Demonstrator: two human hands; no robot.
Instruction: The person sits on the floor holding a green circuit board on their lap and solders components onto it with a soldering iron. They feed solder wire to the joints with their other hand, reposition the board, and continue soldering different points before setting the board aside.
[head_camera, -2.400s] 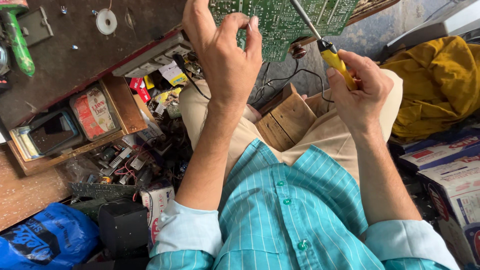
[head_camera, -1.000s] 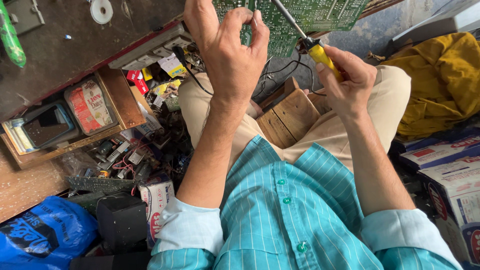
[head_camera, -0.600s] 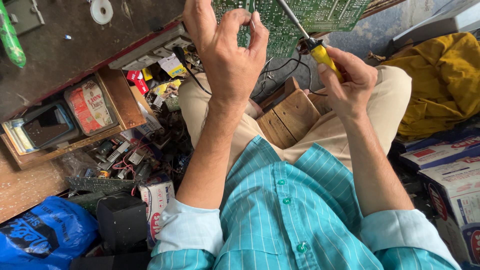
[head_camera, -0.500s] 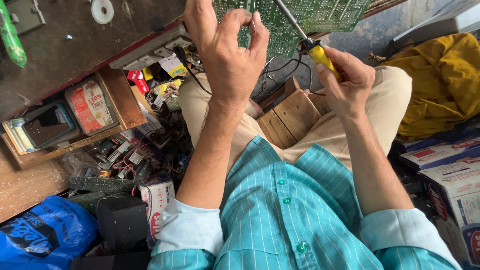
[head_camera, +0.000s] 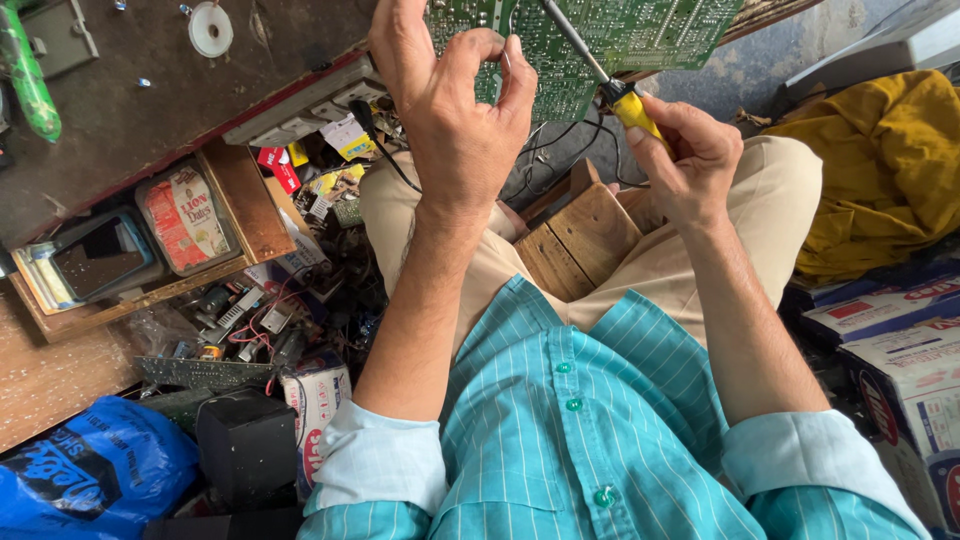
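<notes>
Your left hand (head_camera: 455, 120) pinches the board (head_camera: 600, 40), your right hand (head_camera: 690, 160) clamps the screwdriver (head_camera: 600, 75) on it: keep the tip square.

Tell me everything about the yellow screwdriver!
The screwdriver has a yellow handle with a black collar and a thin, shiny metal shaft. The right hand grips the handle with its fingers wrapped round it. The tool is tilted, its shaft slanting up and to the left across the green circuit board, which the left hand holds at its lower edge. The tip runs out of the top of the picture, so it cannot be seen.
</notes>
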